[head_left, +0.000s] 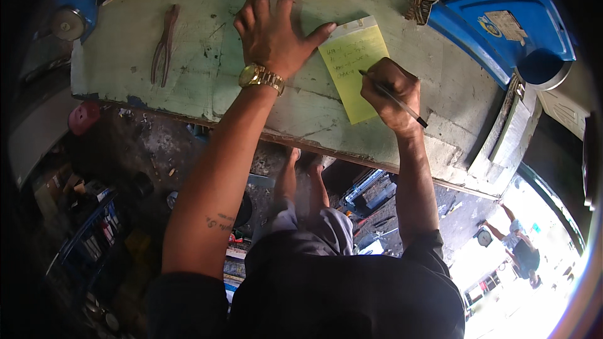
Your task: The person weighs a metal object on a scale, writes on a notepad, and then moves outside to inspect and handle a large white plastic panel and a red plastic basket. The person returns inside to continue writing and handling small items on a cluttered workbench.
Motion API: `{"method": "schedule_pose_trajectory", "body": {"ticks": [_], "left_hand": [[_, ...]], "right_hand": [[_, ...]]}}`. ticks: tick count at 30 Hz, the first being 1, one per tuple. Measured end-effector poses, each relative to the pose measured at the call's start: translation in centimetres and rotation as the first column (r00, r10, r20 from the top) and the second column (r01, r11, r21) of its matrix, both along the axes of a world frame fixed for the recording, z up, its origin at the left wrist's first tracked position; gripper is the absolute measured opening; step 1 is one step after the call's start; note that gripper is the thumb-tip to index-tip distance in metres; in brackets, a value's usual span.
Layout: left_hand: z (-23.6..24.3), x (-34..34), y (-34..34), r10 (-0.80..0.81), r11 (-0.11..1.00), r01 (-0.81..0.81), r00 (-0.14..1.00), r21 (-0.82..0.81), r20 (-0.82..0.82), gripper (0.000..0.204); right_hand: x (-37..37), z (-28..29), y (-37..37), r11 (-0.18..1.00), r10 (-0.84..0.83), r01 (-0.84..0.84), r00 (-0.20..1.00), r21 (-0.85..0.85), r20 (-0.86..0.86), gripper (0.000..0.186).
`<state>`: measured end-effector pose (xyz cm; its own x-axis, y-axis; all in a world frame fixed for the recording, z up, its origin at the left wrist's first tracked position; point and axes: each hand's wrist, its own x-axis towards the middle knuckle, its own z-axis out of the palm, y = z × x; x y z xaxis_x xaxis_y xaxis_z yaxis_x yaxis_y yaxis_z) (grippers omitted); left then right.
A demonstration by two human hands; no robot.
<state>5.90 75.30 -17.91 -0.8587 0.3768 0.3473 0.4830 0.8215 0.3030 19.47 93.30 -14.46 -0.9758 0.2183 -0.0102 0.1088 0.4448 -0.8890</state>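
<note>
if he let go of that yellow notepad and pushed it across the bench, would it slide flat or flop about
The yellow notepad looks thin and flat, so it is probably light and floppy if lifted by one edge. The left hand pins its top corner while the right hand writes, which hints it shifts easily. The worn bench looks rough, so it may drag.

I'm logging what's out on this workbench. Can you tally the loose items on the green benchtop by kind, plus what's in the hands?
Yellow notepad, under the left hand: 1
Pen, in the right hand: 1
Rusty pliers: 1
Small brown part near the blue machine, kind unclear: 1
Total: 4
</note>
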Motion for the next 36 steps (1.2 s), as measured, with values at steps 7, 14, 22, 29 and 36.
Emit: {"method": "schedule_pose_trajectory", "body": {"ticks": [7, 14, 22, 29, 36], "left_hand": [[-0.1, 0.2, 0.2, -0.011, 1.0, 0.011, 1.0, 0.018, -0.013, 0.074], [-0.2, 0.0, 0.1, -0.017, 0.999, 0.018, 0.999, 0.026, -0.038, 0.072], [-0.2, 0.2, 0.2, -0.017, 1.0, 0.015, 0.998, -0.023, -0.058, 0.073], [-0.3, 0.1, 0.1, -0.018, 1.0, 0.016, 0.996, -0.025, -0.087, 0.073], [-0.3, 0.1, 0.1, -0.023, 0.999, 0.02, 0.993, -0.03, -0.117, 0.073]], "right_hand": [[0.0, -0.4, -0.1, 0.993, 0.03, -0.027, 0.999, 0.117, -0.023, 0.014], [-0.1, 0.1, 0.6, 0.997, -0.038, 0.041, 0.998, 0.068, -0.056, 0.015], [0.0, -0.6, 0.9, 0.997, 0.013, -0.007, 0.997, 0.072, -0.079, 0.016], [-0.2, -0.4, 0.8, 0.997, -0.001, 0.008, 0.997, 0.08, -0.08, 0.014], [0.2, -0.8, 1.1, 0.999, -0.045, 0.045, 0.999, 0.017, -0.021, 0.015]]}}
